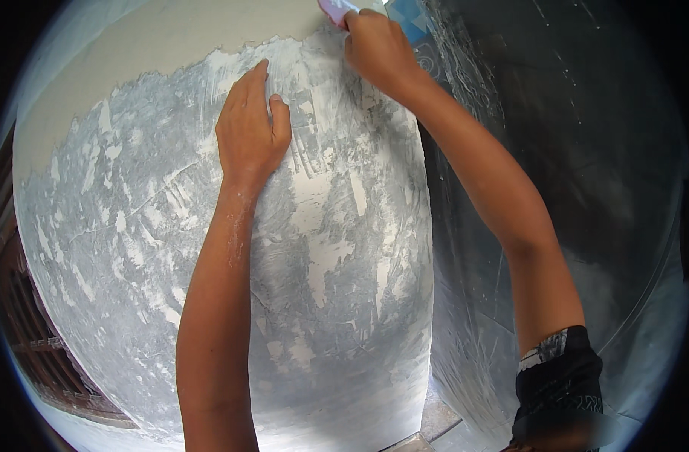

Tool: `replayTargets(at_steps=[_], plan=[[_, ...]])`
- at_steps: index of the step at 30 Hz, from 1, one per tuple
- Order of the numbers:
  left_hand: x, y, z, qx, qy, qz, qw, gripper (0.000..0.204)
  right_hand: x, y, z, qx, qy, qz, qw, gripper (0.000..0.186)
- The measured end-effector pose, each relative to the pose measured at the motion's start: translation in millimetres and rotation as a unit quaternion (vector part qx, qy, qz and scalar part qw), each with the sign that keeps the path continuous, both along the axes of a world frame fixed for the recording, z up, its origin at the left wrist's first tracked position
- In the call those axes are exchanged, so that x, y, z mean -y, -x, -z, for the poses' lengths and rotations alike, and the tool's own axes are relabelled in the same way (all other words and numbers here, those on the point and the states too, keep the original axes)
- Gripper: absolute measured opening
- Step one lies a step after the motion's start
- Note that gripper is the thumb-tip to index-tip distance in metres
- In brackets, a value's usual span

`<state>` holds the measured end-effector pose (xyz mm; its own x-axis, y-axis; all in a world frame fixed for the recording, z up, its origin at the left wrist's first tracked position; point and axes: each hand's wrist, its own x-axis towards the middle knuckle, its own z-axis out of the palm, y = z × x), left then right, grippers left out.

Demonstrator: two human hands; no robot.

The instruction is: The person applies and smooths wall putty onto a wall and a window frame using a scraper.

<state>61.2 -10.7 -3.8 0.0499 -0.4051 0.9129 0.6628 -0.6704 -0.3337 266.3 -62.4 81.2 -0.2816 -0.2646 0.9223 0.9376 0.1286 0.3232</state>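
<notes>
In front of me stands a grey wall, streaked and patched with white. A smooth cream-coloured layer covers its upper part and ends in a ragged edge. My left hand lies against the wall just under that edge, fingers stretched out, holding nothing. Higher up and to the right, my right hand is closed around a pale purple and pink scraper at the ragged edge. The frame's top cuts off part of the scraper, and my fingers hide some of it.
Dark, wrinkled plastic sheeting hangs along the wall's right edge. A blue patterned surface shows beside my right hand. At the lower left is a brown slatted wooden structure. Grey floor tiles show at the bottom.
</notes>
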Motion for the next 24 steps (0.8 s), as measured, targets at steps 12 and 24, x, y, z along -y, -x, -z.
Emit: replayTargets(at_steps=[12,24], plan=[[-0.8,2.2,1.5,-0.003,0.003,-0.002,1.0,0.044,-2.5,14.1,19.5,0.048,0.055,0.024,0.997,0.017],[-2.1,2.4,1.6,0.004,0.002,-0.002,1.0,0.044,-9.6,12.8,25.5,0.04,0.065,0.025,0.997,0.016]])
